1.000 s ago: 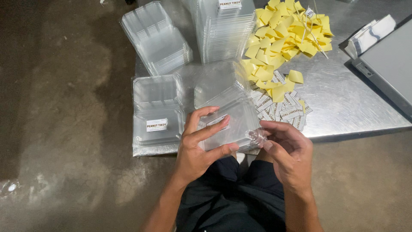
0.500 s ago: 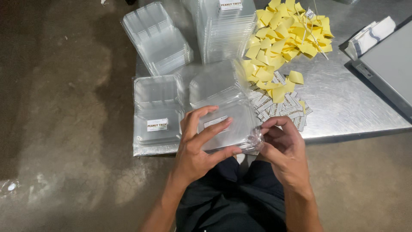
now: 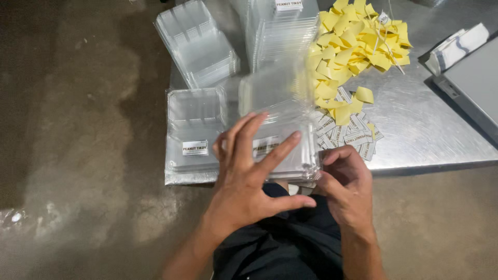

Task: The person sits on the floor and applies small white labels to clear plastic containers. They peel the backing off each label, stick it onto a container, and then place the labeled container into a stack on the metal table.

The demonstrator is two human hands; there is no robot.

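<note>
On clear clamshell box (image 3: 282,140) — left hand (image 3: 249,176), splayed

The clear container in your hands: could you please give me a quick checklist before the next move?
1. Left hand flat on the clear container, steadying it: ok.
2. Right hand at its right edge: ok.
3. White label on the container: ok.
4. Label straight and smooth: cannot tell.
5. Spare white labels within reach on the table: ok.
6. Lid fully shut: cannot tell.
</note>
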